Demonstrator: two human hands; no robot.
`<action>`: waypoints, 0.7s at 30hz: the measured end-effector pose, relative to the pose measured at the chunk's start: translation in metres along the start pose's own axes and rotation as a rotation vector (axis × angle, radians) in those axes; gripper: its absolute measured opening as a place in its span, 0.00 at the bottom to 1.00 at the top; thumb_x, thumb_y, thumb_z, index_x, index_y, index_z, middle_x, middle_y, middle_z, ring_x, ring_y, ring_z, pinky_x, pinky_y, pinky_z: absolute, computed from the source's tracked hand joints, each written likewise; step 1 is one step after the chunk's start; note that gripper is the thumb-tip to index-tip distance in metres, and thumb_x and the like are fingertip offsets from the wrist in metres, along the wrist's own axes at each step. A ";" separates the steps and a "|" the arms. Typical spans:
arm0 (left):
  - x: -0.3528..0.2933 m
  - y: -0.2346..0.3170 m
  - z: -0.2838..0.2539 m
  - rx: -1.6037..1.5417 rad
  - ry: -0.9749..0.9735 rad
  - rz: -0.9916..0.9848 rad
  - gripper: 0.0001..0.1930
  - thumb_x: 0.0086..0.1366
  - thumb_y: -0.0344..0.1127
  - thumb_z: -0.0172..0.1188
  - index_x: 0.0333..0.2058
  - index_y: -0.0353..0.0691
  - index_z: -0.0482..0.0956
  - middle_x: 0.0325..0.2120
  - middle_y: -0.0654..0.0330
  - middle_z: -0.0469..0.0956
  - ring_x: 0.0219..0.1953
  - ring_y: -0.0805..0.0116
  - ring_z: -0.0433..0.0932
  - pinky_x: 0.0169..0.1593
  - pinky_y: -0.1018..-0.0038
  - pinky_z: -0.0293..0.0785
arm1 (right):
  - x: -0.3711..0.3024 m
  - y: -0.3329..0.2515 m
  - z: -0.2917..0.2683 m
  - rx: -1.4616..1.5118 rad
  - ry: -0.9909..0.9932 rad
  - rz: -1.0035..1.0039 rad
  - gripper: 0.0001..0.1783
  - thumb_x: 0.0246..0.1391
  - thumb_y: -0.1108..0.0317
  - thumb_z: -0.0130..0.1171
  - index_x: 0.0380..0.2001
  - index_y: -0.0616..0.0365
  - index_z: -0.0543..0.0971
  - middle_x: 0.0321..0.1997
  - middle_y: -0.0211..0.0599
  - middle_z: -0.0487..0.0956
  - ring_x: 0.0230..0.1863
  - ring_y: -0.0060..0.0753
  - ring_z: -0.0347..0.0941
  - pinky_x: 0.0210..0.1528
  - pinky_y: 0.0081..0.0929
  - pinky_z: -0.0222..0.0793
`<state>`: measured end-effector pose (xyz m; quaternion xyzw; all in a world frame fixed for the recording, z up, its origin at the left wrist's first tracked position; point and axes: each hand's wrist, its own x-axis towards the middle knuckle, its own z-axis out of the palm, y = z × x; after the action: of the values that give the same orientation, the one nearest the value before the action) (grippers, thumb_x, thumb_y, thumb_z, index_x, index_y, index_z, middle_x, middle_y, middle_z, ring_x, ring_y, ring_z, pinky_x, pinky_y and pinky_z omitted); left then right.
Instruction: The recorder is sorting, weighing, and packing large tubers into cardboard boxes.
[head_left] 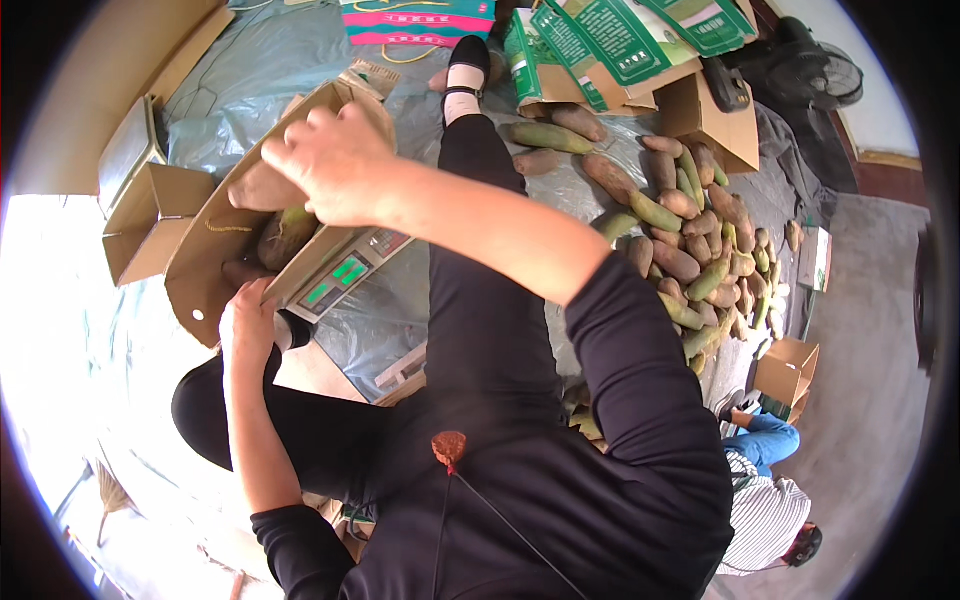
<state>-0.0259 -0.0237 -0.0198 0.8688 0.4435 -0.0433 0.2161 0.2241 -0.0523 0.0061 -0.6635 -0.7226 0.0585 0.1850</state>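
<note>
A long open cardboard box (205,275) stands at the left, with a few oblong vegetables inside. My right hand (335,165) reaches across over the box, its fingers bent round a brown oblong vegetable (262,190). Below that, a greenish-brown vegetable (287,237) with thin roots lies in the box. At the box's near end, my left hand (248,318) grips the cardboard wall. Beside the box, a scale (335,282) shows lit green displays; whether the box rests on it is partly hidden.
A large pile of brown and green oblong vegetables (700,255) covers the floor sheet at right. Green cartons (610,45) and a pink-and-teal box (420,22) stand at the far side. A fan (820,75) is at far right. Another person (770,510) sits at lower right.
</note>
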 end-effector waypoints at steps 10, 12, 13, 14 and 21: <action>-0.001 -0.001 0.001 0.011 -0.058 -0.039 0.12 0.56 0.28 0.55 0.39 0.40 0.79 0.33 0.51 0.78 0.39 0.50 0.76 0.43 0.65 0.71 | -0.051 0.051 -0.016 0.419 0.425 0.079 0.13 0.46 0.67 0.62 0.37 0.56 0.78 0.37 0.39 0.78 0.40 0.40 0.75 0.43 0.34 0.71; -0.001 -0.003 0.003 0.025 -0.035 -0.044 0.11 0.56 0.28 0.55 0.39 0.40 0.80 0.33 0.51 0.78 0.39 0.51 0.77 0.43 0.65 0.71 | -0.078 0.088 -0.022 0.511 0.479 0.321 0.11 0.47 0.69 0.61 0.37 0.57 0.77 0.36 0.40 0.78 0.37 0.42 0.76 0.41 0.33 0.72; -0.001 -0.001 0.002 0.028 -0.030 -0.041 0.11 0.56 0.28 0.55 0.39 0.40 0.80 0.33 0.51 0.78 0.39 0.51 0.77 0.43 0.65 0.71 | -0.093 0.113 -0.015 0.450 0.519 0.386 0.11 0.47 0.70 0.60 0.37 0.57 0.77 0.36 0.41 0.78 0.36 0.43 0.77 0.40 0.33 0.72; 0.000 0.002 0.003 0.027 -0.028 -0.031 0.11 0.56 0.28 0.55 0.39 0.40 0.80 0.33 0.51 0.78 0.38 0.51 0.77 0.43 0.65 0.71 | -0.113 0.141 -0.005 0.379 0.558 0.456 0.11 0.47 0.70 0.60 0.37 0.56 0.77 0.35 0.42 0.79 0.35 0.44 0.77 0.39 0.32 0.72; 0.006 0.011 0.002 0.019 -0.046 -0.087 0.11 0.56 0.27 0.54 0.39 0.39 0.79 0.32 0.52 0.78 0.38 0.52 0.77 0.43 0.67 0.71 | -0.235 0.256 0.095 -0.111 0.063 0.863 0.12 0.45 0.68 0.61 0.37 0.54 0.77 0.37 0.42 0.78 0.44 0.46 0.74 0.45 0.39 0.70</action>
<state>-0.0135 -0.0256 -0.0193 0.8494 0.4752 -0.0769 0.2162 0.4434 -0.2385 -0.2105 -0.9151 -0.3752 0.0709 0.1296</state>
